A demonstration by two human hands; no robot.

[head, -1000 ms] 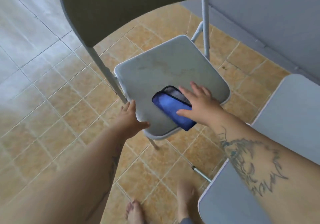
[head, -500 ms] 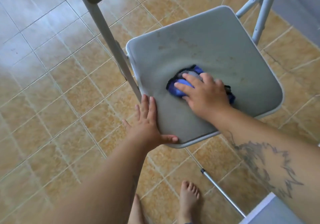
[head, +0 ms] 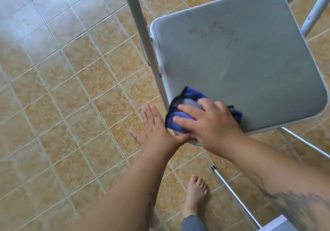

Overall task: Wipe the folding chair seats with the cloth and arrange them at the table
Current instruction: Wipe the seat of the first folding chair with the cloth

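A: Since half a second ago your right hand (head: 211, 123) has dragged the blue cloth (head: 180, 112) from mid-seat to the near left corner of the seat (head: 241, 60), palm pressing down on it. So the near strip is wiped; the brownish smears near the far edge remain, by my reading.

B: And your left hand (head: 154, 132)?

A: Fingers spread, holding nothing, thumb touching the seat's corner rim, probably steadying it.

B: Count?

A: One chair seat fully in view, one cloth, two hands, one bare foot (head: 195, 193). A pale corner (head: 278, 223) at bottom right; cannot tell what it is.
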